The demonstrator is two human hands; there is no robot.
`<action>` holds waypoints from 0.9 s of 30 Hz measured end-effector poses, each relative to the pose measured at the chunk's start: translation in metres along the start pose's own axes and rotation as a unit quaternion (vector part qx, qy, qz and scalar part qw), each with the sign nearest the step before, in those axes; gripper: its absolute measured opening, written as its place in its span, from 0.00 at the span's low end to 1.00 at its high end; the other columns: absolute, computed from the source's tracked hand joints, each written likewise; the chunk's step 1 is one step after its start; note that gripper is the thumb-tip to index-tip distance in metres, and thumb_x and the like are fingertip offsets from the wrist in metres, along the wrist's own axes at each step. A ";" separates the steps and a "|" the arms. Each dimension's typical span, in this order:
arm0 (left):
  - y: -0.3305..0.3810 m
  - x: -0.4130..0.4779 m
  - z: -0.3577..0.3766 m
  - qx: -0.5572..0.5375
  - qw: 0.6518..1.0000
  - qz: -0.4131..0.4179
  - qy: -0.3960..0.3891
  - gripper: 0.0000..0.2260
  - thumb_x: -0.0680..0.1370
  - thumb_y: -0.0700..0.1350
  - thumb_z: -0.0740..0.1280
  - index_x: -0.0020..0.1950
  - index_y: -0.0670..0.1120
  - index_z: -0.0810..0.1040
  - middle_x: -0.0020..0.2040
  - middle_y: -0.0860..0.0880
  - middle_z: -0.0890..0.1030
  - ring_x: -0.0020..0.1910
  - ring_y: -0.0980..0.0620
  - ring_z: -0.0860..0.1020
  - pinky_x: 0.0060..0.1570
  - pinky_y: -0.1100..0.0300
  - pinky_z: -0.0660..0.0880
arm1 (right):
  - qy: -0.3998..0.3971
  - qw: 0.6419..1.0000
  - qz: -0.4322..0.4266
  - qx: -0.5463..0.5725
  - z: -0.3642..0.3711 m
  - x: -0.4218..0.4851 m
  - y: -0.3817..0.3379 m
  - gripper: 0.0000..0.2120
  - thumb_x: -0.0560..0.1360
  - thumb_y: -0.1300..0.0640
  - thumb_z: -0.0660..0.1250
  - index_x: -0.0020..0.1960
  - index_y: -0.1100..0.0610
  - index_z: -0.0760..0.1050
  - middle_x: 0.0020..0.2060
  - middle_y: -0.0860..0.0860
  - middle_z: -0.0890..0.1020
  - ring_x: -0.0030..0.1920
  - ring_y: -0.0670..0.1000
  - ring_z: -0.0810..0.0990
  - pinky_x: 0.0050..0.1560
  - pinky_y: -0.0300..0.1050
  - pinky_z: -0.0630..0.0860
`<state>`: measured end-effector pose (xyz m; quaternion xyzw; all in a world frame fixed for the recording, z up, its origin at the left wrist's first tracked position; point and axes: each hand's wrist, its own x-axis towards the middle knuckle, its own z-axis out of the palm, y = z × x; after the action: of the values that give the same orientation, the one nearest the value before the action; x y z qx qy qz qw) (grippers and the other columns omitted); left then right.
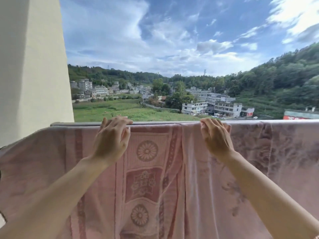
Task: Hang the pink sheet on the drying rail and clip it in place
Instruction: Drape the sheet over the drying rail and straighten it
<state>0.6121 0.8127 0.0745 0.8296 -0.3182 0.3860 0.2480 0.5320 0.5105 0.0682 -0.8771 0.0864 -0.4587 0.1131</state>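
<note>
The pink sheet [146,169] hangs on the rail [164,123] below the fingers; left hand [112,138] curls over its top, right hand [215,137] pinches a fold

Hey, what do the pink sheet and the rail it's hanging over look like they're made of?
The pink sheet: soft woven fabric, likely cotton, matte; it drapes in folds and the floral pattern looks woven in. The rail: smooth grey bar, probably painted metal, though plastic can't be ruled out.
</note>
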 end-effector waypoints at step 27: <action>0.171 0.039 0.094 0.129 0.962 -0.223 -0.085 0.19 0.82 0.52 0.49 0.68 0.49 0.70 0.69 0.46 0.71 0.71 0.43 0.63 0.72 0.47 0.55 | -0.042 0.989 -0.125 0.064 -0.081 0.055 0.190 0.11 0.77 0.59 0.64 0.40 0.62 0.81 0.36 0.56 0.83 0.38 0.58 0.80 0.38 0.49 0.76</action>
<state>0.5541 0.6219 0.0795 0.9344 -0.0924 0.2864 0.1908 0.4871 0.3044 0.1032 -0.8903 -0.0580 -0.4369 0.1143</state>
